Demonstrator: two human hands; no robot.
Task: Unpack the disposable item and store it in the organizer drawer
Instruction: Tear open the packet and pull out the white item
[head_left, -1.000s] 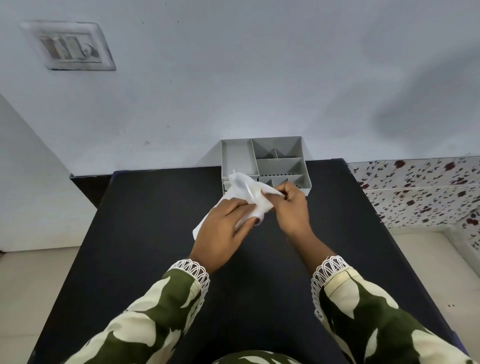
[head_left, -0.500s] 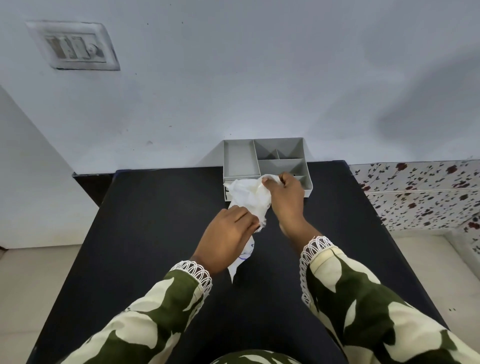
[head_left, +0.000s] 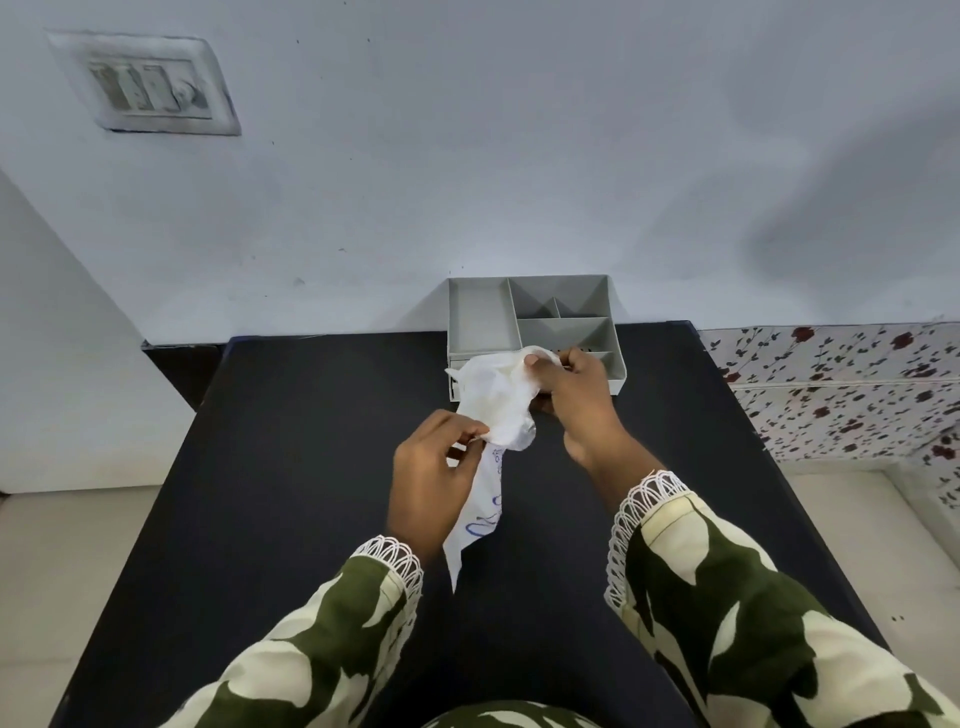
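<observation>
A grey organizer (head_left: 480, 317) with several open compartments stands at the far edge of the black table (head_left: 311, 467), against the wall. In front of it my right hand (head_left: 576, 400) grips the top of a crumpled white disposable item (head_left: 498, 400). My left hand (head_left: 431, 473) pinches its lower end together with a white wrapper with blue print (head_left: 480, 514), which hangs down towards me. The item is stretched between both hands, above the table. It hides part of the organizer's front, so I cannot see a drawer clearly.
A pale wall rises right behind the organizer, with a switch plate (head_left: 148, 85) at the upper left. A floral-patterned surface (head_left: 841, 384) lies beyond the table's right edge. Light floor shows on both sides.
My hands have pulled apart: the right one moved up towards the organizer with the white item, the left stayed lower, and the printed wrapper now hangs free below it.
</observation>
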